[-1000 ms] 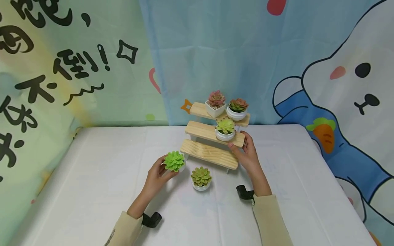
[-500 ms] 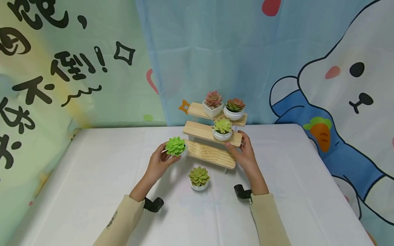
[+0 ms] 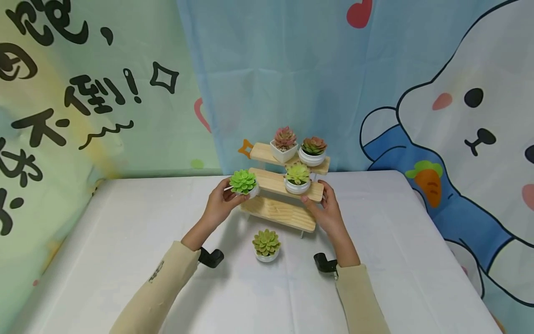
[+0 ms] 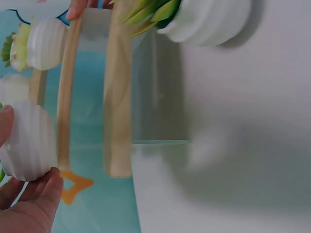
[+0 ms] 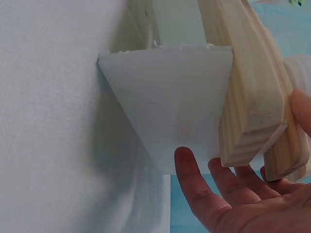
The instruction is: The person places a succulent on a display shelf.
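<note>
My left hand (image 3: 221, 202) grips a bright green potted succulent (image 3: 243, 181) by its ribbed white pot, at the left end of the middle tier (image 3: 271, 182) of a wooden plant stand (image 3: 277, 213). Seen from the left wrist, the white pot (image 4: 30, 141) is between thumb and fingers, level with that tier's end. My right hand (image 3: 330, 211) holds the same tier's right end, thumb on top and fingers beneath. A yellow-green succulent (image 3: 298, 174) stands on the tier's right half. The bottom tier bears nothing.
On the top tier are a pink succulent (image 3: 285, 139) in an angular pot and a reddish-green succulent (image 3: 314, 146) in a round one. Another green succulent (image 3: 266, 242) stands on the white tablecloth (image 3: 258, 297) before the stand. A printed curtain (image 3: 283, 69) hangs behind.
My left hand has carried the bright green succulent up and away from me, from beside the bottom tier to the middle tier's left end. The right hand keeps its hold on the stand.
</note>
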{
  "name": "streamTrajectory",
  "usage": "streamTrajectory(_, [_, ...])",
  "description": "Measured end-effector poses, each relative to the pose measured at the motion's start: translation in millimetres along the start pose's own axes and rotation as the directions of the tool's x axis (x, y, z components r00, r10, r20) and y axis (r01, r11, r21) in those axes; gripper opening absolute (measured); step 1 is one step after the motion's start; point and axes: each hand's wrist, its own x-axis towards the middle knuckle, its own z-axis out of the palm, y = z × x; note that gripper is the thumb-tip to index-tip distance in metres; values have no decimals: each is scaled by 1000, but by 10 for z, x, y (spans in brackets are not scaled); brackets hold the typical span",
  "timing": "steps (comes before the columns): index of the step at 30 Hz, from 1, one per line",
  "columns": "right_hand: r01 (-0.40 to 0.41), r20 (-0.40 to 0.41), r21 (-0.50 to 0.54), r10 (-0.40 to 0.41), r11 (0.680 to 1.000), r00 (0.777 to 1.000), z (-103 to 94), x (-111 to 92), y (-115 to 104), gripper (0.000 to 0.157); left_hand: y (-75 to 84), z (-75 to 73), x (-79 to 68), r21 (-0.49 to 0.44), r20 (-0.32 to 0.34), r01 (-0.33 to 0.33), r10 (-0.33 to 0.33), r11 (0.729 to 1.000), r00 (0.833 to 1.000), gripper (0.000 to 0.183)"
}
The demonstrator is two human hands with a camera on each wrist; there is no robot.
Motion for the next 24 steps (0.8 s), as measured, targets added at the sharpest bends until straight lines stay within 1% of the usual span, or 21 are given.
streamTrajectory(3, [1,-2,0,-1,1000,1000,-4,7,24,79,54,25,88,23,-3,17,-17,1000,1000,62])
streamTrajectory(7, [-5,-10,0,5,1000,1000,-1,20,42,78,118,94,197,11,3,54,-54,998,999,64])
streamTrajectory(10, [-3,-6,0,3,1000,1000,4,21,48,78,143,161,263,-7,10,66,-66,998,998,64])
streamTrajectory(13, [2,-5,-5,-2,1000,1000,6,16,51,78,153,227,316,-16,19,55,-55,998,998,62])
streamTrajectory(18, [13,-3,-3,-13,1000,1000,4,3,40,77,173,312,372,-26,44,14,-13,1000,999,61])
streamTrajectory(21, [19,0,3,-19,1000,1000,0,-4,27,77,184,350,397,-24,54,10,-8,1000,998,62])
streamTrajectory(24, [20,0,0,-20,1000,1000,-7,0,23,77,183,380,424,-5,61,24,-23,1000,998,62])
